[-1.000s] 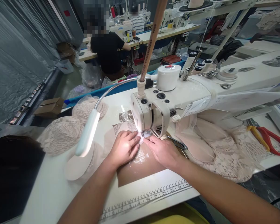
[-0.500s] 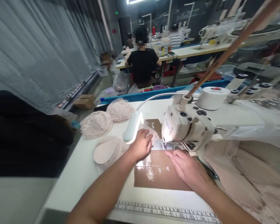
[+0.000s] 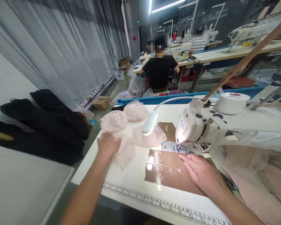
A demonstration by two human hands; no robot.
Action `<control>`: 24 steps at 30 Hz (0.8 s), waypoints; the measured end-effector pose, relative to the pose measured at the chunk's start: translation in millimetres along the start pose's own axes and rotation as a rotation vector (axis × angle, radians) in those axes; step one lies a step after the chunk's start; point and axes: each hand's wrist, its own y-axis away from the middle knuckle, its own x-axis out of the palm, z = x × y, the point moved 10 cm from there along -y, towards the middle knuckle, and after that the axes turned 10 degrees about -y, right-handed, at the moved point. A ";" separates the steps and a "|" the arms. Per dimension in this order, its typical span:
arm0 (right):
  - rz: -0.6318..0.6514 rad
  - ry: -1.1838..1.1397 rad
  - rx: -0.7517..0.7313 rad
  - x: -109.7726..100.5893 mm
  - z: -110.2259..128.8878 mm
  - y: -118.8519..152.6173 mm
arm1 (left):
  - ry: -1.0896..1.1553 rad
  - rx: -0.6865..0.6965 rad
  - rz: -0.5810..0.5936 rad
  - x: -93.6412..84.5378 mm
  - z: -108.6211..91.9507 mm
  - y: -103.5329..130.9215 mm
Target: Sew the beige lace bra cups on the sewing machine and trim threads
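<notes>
My left hand (image 3: 109, 144) is at the left edge of a sheer beige bra cup piece (image 3: 124, 157) on the table, thumb apart from its fingers; motion blurs it. Another bra cup piece with a lace edge (image 3: 152, 137) lies under the lamp, left of the needle area. My right hand (image 3: 199, 168) rests on the shiny, tape-covered brown cardboard (image 3: 164, 168), fingers stretched towards the presser foot (image 3: 179, 148) of the sewing machine (image 3: 189, 125). Nothing shows in its fingers.
Two stacks of lace cups (image 3: 114, 121) stand at the table's back left. A bendable lamp (image 3: 150, 123) arches over the work. A printed ruler (image 3: 154, 200) runs along the front edge. Scissor handles (image 3: 231, 182) and beige fabric (image 3: 253, 175) lie right. A co-worker (image 3: 160, 72) sits ahead.
My left hand has left the lace-edged cup by the needle and moved left to the other cup piece. My right hand stays on the cardboard. The view has turned left.
</notes>
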 end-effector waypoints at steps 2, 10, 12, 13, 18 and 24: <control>-0.007 0.016 0.012 -0.5 0.1 0.4 | 0.014 -0.032 0.061 8.7 37.1 22.7; 0.013 -0.106 0.164 -3.7 -5.1 -0.4 | 0.954 0.135 0.720 18.8 -25.5 111.6; -0.031 -0.195 0.210 -11.2 -8.1 -0.4 | 1.010 0.358 0.824 5.7 -83.6 114.6; -0.062 -0.241 0.222 -16.2 -9.1 0.1 | 1.009 0.479 0.852 1.4 -113.1 113.9; -0.118 -0.427 0.087 -36.6 3.8 3.9 | 0.645 0.761 0.570 13.5 -217.1 82.5; 0.086 -0.307 -0.028 -20.6 22.4 4.0 | 0.394 0.743 0.283 24.6 -248.9 49.1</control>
